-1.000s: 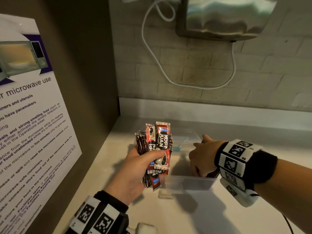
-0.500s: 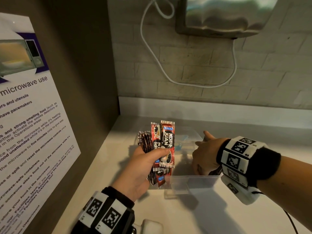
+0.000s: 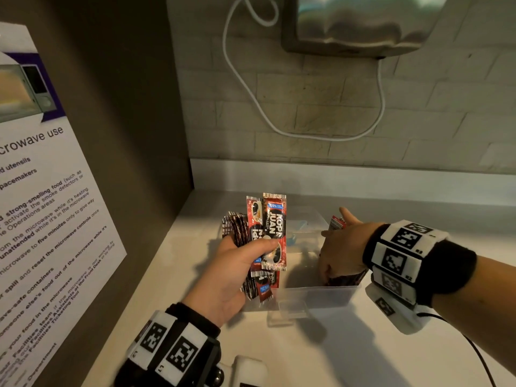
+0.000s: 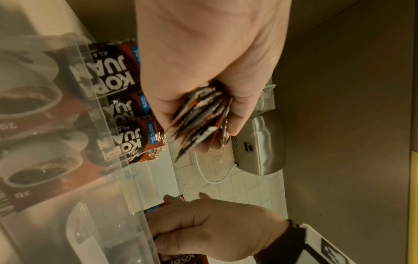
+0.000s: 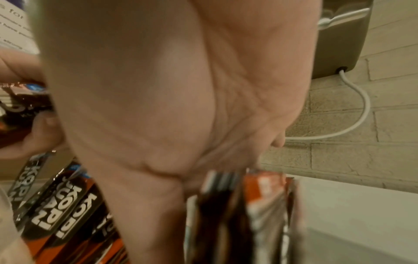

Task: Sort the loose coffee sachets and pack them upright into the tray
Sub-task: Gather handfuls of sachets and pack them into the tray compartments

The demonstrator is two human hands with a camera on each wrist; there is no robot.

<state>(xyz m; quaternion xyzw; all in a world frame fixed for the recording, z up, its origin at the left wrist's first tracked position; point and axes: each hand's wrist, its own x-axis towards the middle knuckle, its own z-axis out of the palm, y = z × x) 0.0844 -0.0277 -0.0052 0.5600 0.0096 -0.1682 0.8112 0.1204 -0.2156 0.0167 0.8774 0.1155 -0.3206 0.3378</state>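
My left hand (image 3: 251, 247) grips a thick bundle of red and black coffee sachets (image 3: 268, 233), held upright just left of the clear plastic tray (image 3: 315, 296). In the left wrist view the bundle (image 4: 199, 121) fans out past my left hand (image 4: 210, 128), with more sachet faces showing through the tray wall (image 4: 120, 75). My right hand (image 3: 335, 252) reaches down into the tray's right side and holds a stack of sachets (image 3: 346, 279) standing on end; one sachet top (image 3: 336, 222) shows beside the thumb. The right wrist view shows my palm and the stack's edges (image 5: 244, 214).
The tray stands on a pale counter (image 3: 307, 353) in a corner. A dark side panel with a microwave-use poster (image 3: 42, 219) closes the left. A metal appliance (image 3: 363, 23) and its white cable (image 3: 251, 93) hang on the brick back wall. Something small and blue (image 3: 298, 227) lies in the tray.
Both hands keep their holds and stay almost where they were. A sachet top now shows beside the right thumb.
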